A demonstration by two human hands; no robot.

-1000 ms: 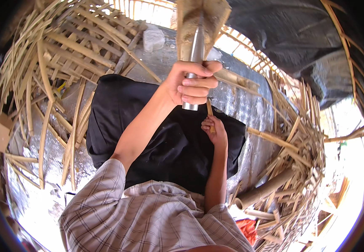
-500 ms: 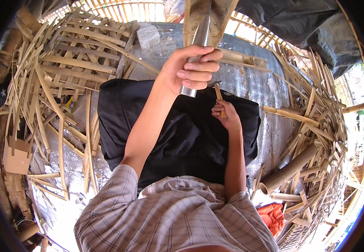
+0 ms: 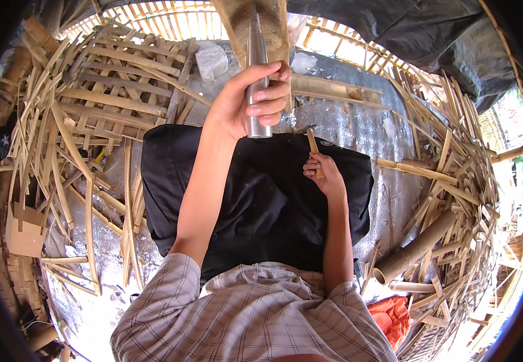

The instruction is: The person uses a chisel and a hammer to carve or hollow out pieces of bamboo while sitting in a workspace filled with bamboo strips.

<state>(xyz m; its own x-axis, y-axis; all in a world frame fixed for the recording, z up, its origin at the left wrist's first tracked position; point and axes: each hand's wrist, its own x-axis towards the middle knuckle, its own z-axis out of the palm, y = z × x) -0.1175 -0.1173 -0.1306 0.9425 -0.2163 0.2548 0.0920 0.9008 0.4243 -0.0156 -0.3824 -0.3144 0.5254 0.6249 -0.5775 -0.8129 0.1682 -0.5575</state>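
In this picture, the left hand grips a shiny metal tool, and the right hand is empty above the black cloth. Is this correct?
Not quite: the right hand is not empty. The head view shows it holding a hammer above the black cloth. The left hand does grip a shiny metal tool.

We see daylight pouring through the slatted bamboo wall [image 3: 171, 21] and from the right, bleaching the silvery ground sheet [image 3: 109, 253] white at lower left and glinting on the tapered metal rod [image 3: 256, 51], while the fisheye curves everything toward a black, blue-fringed rim.
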